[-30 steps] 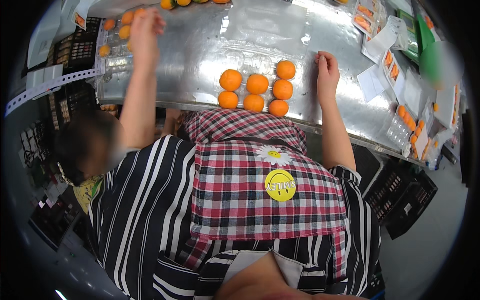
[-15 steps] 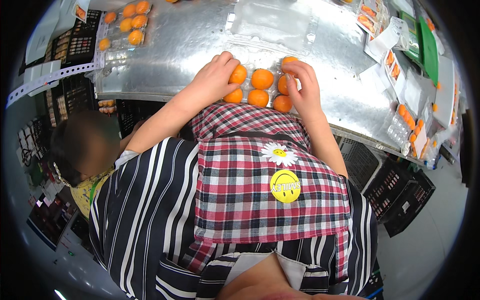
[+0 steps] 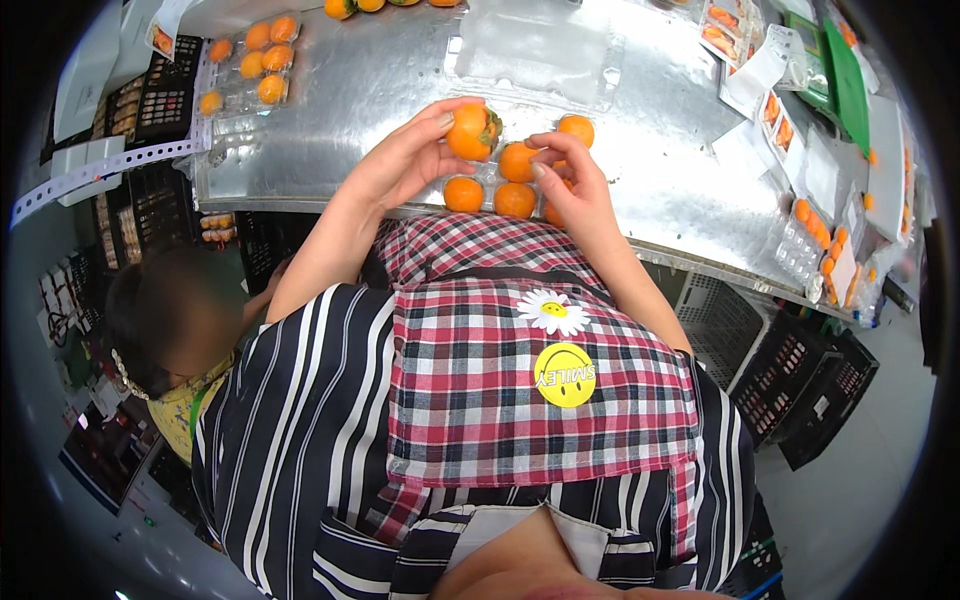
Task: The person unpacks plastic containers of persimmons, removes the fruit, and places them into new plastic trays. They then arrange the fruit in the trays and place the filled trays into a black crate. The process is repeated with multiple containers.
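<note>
In the head view, the left hand was curled partway round a lifted persimmon, with the thumb and fingers closed against its near and left sides. The fruit was tipped so that its green calyx faced right, toward the other hand. It was held over the left column of a clear plastic tray, behind a single persimmon sitting at that column's near end.

The right hand was loosely bent, its thumb and forefinger a little apart, and nothing was lifted in it. Its fingertips were beside the farther of the two middle-column persimmons; whether they touched it could not be told. The palm and fingers partly covered the right column, where the far persimmon showed clearly beyond them.

The tray lay at the near edge of a shiny metal table, and a flat, clear plastic piece lay beyond it. At the far left stood another clear pack with seven persimmons, and more persimmons were cut off by the top edge. Printed labels and a green panel were on the right side of the table. Below that end stood a black crate. A co-worker was at the left, beside the wearer's striped sleeve.
</note>
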`<state>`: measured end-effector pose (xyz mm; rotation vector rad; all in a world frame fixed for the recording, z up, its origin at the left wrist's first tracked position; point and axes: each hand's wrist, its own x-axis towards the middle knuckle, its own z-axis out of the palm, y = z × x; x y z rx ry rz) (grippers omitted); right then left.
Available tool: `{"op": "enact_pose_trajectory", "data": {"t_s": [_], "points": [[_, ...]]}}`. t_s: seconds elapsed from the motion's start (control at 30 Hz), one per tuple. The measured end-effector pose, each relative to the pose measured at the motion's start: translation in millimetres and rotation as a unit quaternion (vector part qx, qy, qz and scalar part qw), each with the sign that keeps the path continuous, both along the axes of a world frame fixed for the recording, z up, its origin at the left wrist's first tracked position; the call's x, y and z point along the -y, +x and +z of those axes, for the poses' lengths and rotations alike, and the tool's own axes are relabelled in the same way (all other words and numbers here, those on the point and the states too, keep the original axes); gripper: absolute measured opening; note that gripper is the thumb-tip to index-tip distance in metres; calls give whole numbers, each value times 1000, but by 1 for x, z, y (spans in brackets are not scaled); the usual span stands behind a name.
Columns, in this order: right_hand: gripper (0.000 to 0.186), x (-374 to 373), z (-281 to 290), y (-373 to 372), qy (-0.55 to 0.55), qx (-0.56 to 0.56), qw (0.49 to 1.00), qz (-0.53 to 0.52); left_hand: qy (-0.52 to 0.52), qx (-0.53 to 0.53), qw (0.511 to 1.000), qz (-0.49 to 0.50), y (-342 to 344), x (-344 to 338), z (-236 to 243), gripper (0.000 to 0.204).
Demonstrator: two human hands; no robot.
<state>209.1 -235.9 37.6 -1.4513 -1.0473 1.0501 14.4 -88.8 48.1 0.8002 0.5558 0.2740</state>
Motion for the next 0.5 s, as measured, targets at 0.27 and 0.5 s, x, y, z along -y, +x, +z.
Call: {"op": "enact_pose_trajectory", "data": {"t_s": [0.27,0.5], "points": [[54,-16,16,-11,-6,16,998,53,-94,-17,995,10,10,20,-8,43],[55,-13,14,-11,-50,-44,997,44,-2,-68,998,-11,18,28,3,47]]}}
